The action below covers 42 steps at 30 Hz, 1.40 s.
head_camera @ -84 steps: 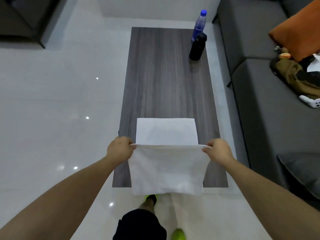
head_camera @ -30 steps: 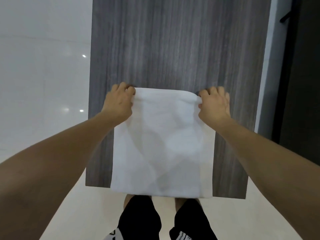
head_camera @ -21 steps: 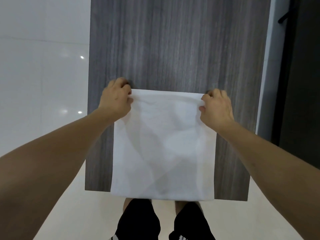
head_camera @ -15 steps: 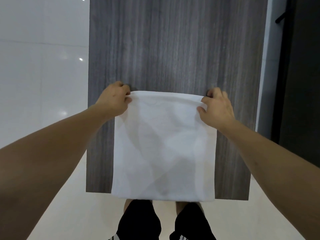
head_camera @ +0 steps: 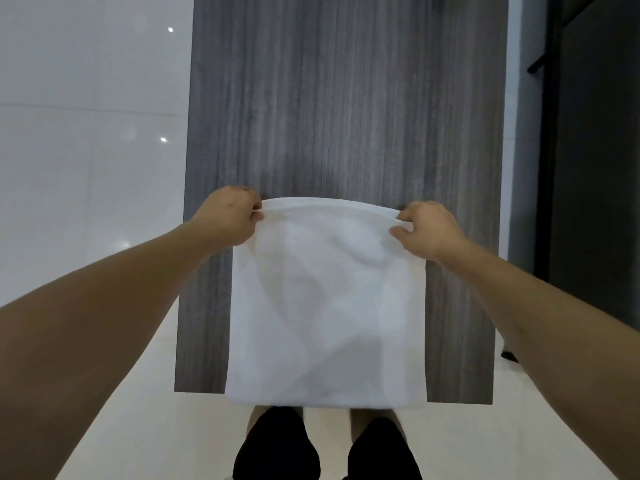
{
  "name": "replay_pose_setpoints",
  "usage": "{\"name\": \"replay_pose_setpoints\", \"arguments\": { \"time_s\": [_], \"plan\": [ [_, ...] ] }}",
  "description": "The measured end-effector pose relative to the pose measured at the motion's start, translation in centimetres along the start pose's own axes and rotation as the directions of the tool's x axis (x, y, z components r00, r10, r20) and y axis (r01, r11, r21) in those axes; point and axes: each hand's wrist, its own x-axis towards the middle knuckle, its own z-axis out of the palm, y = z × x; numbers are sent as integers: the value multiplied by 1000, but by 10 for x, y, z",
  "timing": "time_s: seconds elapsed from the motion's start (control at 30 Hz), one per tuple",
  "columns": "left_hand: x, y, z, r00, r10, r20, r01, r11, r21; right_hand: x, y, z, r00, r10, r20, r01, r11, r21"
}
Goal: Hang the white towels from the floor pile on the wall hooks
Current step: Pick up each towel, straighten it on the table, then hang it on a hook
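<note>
A white towel (head_camera: 325, 306) lies spread on the near end of a dark wood-grain table (head_camera: 346, 98), its near edge hanging slightly over the table's front. My left hand (head_camera: 230, 214) pinches the towel's far left corner. My right hand (head_camera: 424, 230) pinches the far right corner. The far edge of the towel is raised a little off the table between my hands. No wall hooks or floor pile are in view.
Glossy white floor tiles (head_camera: 86, 168) lie left of the table. A dark grey sofa side (head_camera: 595, 150) stands close on the right, with a narrow gap of floor between. My legs in black shorts (head_camera: 277, 445) are at the table's front edge.
Since 2.8 s ago I have moved close to the table and laid the held towel flat on it. In the last second my hands shifted slightly back, lifting the far edge.
</note>
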Motion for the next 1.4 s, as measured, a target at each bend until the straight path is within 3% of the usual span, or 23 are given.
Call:
{"name": "replay_pose_setpoints", "arguments": {
  "time_s": [0.27, 0.4, 0.57, 0.67, 0.8, 0.9, 1.03, 1.13, 1.27, 1.4],
  "plan": [
    [-44, 4, -72, 996, -38, -75, 28, 992, -124, -37, -2, -66, 991, 71, -117, -50, 983, 174],
    [-58, 13, -152, 984, -35, -177, 16, 994, -106, -56, -20, -135, 977, 4, -212, 33, 984, 173],
    [-81, 29, -261, 933, -9, -359, -29, 995, -98, -83, -41, -230, 912, -57, -407, 159, 962, 221],
    [-97, 36, -309, 868, 20, -496, -60, 996, -64, -105, -55, -278, 817, -175, -550, 266, 960, 89],
    [-111, 42, -337, 767, 63, -639, -69, 998, 15, -126, -68, -304, 735, -301, -607, 245, 953, -176],
    [-117, 42, -317, 759, 43, -650, -67, 998, -12, -127, -60, -284, 755, -258, -603, 199, 966, -164],
    [-116, 33, -237, 822, 46, -568, -73, 997, -25, -110, -26, -212, 759, -345, -552, 262, 938, -226],
    [-119, 28, -158, 891, 8, -453, -32, 998, -46, -106, -1, -138, 844, -282, -455, 214, 957, -197],
    [-131, 33, -40, 973, -67, -221, 55, 997, -58, -113, 28, -39, 971, -186, -152, 143, 956, -256],
    [-147, 43, 51, 989, -114, 95, 116, 993, -21, -130, 50, 44, 991, 1, 133, 27, 977, -211]
  ]
}}
